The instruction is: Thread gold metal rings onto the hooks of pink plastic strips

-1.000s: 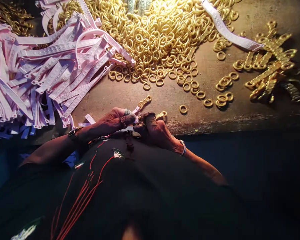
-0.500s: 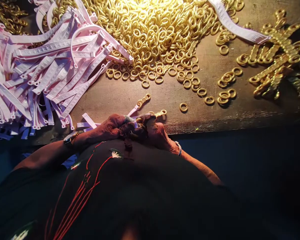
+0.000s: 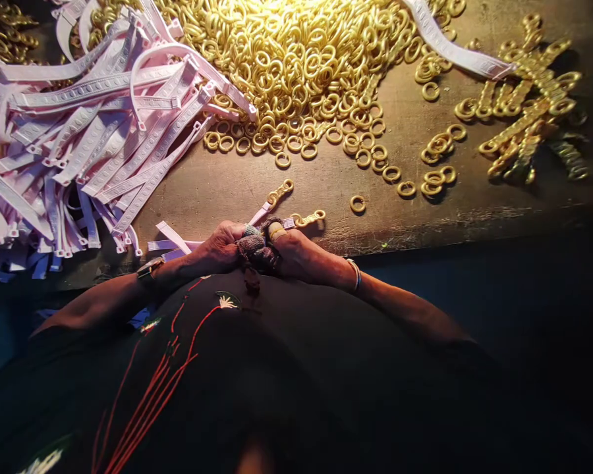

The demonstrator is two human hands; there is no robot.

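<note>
My left hand (image 3: 232,242) and my right hand (image 3: 296,251) meet at the table's front edge, close to my dark top. Fingers of both are closed and wrapped in dark cloth, pressed together around a pink strap, much of which they hide. Beyond the fingers a pink strap (image 3: 259,214) runs out to a gold ring-ended link (image 3: 281,192) lying on the wood. Just past my right thumb shows another short strap end (image 3: 289,222) with a gold link (image 3: 310,218). Which fingers grip which strap is partly hidden. Loose strap ends (image 3: 174,238) lie beside my left wrist.
A heap of pink straps (image 3: 93,125) covers the left of the wooden table (image 3: 197,191). A large pile of gold rings (image 3: 296,72) fills the back middle. Gold links (image 3: 528,105) are stacked at right, touched by a pale strap (image 3: 454,49). One ring (image 3: 358,204) lies near the front.
My right hand has turned and lowered slightly, and its gold link now lies beyond the thumb. The view has shifted a little, so the table's contents appear further left.
</note>
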